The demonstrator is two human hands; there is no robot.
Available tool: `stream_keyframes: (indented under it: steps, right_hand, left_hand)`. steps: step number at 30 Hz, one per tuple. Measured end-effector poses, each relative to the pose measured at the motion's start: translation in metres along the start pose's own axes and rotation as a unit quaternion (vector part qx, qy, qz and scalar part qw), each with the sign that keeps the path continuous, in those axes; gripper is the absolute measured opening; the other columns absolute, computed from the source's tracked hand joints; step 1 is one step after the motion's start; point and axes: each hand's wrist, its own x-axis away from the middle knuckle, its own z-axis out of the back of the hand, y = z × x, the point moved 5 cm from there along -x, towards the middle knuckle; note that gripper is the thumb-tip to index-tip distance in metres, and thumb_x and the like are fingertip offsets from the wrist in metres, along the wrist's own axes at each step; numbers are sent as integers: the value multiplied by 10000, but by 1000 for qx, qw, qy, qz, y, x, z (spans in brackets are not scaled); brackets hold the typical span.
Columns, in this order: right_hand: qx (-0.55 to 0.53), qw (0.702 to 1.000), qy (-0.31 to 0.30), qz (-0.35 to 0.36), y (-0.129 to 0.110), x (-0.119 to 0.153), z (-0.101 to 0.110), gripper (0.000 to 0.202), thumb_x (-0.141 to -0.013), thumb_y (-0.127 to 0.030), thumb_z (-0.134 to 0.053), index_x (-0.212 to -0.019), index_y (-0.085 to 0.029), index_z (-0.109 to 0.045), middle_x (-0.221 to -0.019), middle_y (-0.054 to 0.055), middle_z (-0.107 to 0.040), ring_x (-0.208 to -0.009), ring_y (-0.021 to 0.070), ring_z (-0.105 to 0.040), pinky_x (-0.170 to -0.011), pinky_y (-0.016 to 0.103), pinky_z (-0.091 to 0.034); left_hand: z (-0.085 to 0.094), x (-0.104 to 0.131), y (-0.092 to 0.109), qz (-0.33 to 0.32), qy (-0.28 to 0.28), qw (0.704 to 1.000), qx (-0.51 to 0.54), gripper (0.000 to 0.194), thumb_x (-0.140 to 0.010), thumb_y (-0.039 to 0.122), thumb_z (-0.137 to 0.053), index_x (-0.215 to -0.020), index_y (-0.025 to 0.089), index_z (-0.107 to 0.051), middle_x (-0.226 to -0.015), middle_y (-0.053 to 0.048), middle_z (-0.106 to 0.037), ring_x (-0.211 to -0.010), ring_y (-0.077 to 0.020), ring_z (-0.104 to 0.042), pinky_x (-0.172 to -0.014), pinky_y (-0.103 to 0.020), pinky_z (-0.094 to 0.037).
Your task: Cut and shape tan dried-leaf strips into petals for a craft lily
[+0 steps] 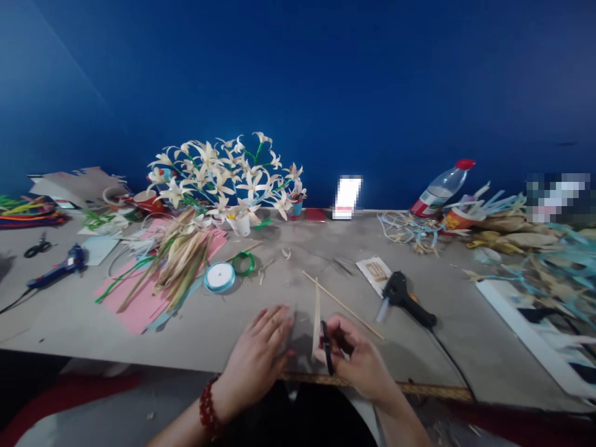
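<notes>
My right hand (351, 355) is clamped on a black tool (328, 351), pale strip (317, 316) at its fingertips near the front of the worktop (274, 282), probably for close control; my left hand (261, 344) is open, thumb apart, black glue gun (410, 303) off right, presumably for easy reach.

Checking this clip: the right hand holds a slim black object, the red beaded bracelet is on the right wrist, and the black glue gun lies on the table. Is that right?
Not quite: the head view shows the red beaded bracelet on the left wrist. The right hand does hold a slim black object, and the black glue gun lies on the table.
</notes>
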Motion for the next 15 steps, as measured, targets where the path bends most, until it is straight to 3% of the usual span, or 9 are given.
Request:
stream_keyframes:
  steps: [1,3,4,5,6,7,10,12,15]
  right_hand:
    - [0,1000,8,0,2,-1,3,179,-731,-225,-732,-768,-204,-558,-633,-58,-483,-563,103,-409,-567,212,-388]
    - [-1,1000,18,-1,5,-2,9,175,-751,-260,-738,-792,-202,-578,-662,-42,-523,-580,111,-433,-585,222,-403]
    - [-6,1000,22,-3,7,-3,11,176,-761,-278,-740,-801,-201,-586,-671,-35,-537,-585,114,-442,-589,225,-405]
    - [-15,1000,24,-7,10,-3,14,185,-766,-295,-744,-807,-200,-590,-676,-31,-546,-584,115,-445,-588,226,-405]
    - [-28,999,25,-10,12,-4,15,201,-764,-310,-752,-809,-200,-590,-676,-31,-551,-580,114,-444,-583,225,-403]
    - [-44,999,25,-15,15,-5,15,217,-761,-323,-759,-811,-199,-588,-675,-32,-552,-576,111,-442,-579,223,-401]
    - [-86,996,15,-25,19,-11,6,250,-747,-342,-773,-797,-196,-576,-662,-42,-535,-568,101,-425,-563,211,-381]
    - [-105,994,-5,-27,16,-15,-4,267,-735,-347,-778,-784,-193,-565,-668,-45,-529,-571,95,-420,-567,207,-375]
    - [-121,992,-36,-29,9,-16,-17,286,-724,-347,-785,-794,-191,-556,-706,-37,-547,-591,94,-434,-593,215,-383]
  left_hand:
    - [4,6,-7,1,-4,998,-61,453,-902,278,-558,-1343,188,-509,-1404,-160,-553,-1297,-299,-501,-1072,-502,-388]
    - [17,25,-20,-10,-26,991,-134,425,-873,365,-608,-1259,189,-587,-1256,-138,-664,-1127,-280,-628,-954,-419,-489]
    - [28,38,-27,-15,-26,988,-152,283,-878,367,-606,-1100,204,-670,-1027,-89,-745,-918,-240,-695,-831,-353,-527]
    - [43,50,-35,6,-9,986,-169,176,-909,331,-570,-888,218,-705,-761,-34,-732,-685,-190,-681,-707,-303,-520]
    - [60,62,-43,27,26,981,-189,266,-934,287,-529,-731,212,-683,-597,-11,-667,-556,-166,-629,-633,-285,-491]
    - [76,71,-50,51,62,975,-206,295,-940,273,-517,-696,205,-670,-588,-17,-652,-554,-168,-619,-619,-286,-473]
    - [105,77,-62,127,126,964,-196,207,-931,281,-535,-1049,196,-683,-924,-82,-727,-846,-230,-683,-794,-324,-491]
    - [95,59,-54,118,108,981,-109,257,-934,254,-516,-1150,204,-647,-1070,-101,-694,-1016,-245,-646,-907,-344,-471]
    - [53,18,-28,91,-1,987,130,217,-958,284,-484,-1041,196,-664,-1052,-98,-674,-983,-208,-632,-849,-298,-491]
